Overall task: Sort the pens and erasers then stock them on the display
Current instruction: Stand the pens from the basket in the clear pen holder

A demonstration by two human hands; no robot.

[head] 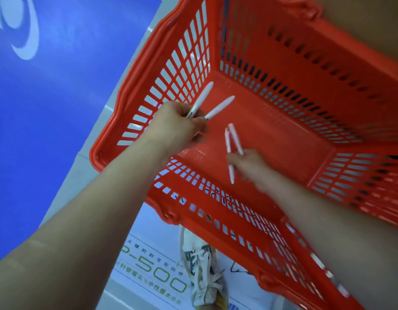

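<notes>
The two slim white plastic pens (219,107) fan out in a narrow V from the left hand (178,128), whose fingers are curled round their lower ends, with the free ends pointing up toward the basket's slotted wall; the splay suggests they were gathered one at a time rather than squared up. Just beside them, lower in the basket, the pale pink-and-white pens (234,139) are pinched in the right hand (249,164), at least two of them crossing near the fingers, one end sticking out below the hand; motion blur hides the exact count. Keeping white in one hand and pinkish in the other looks like sorting by kind as the pens are picked; that is a judgement, not a certainty. Both hands reach deep into the orange slotted plastic shopping basket (271,135), whose bare floor shows around them; no erasers are visible here, and the display is out of view, so stocking seems not yet begun. Under the basket's near rim a white laced sneaker (202,271) stands on a pale printed floor sign (153,271) with green lettering; to the left spreads a blue floor graphic (59,108).
</notes>
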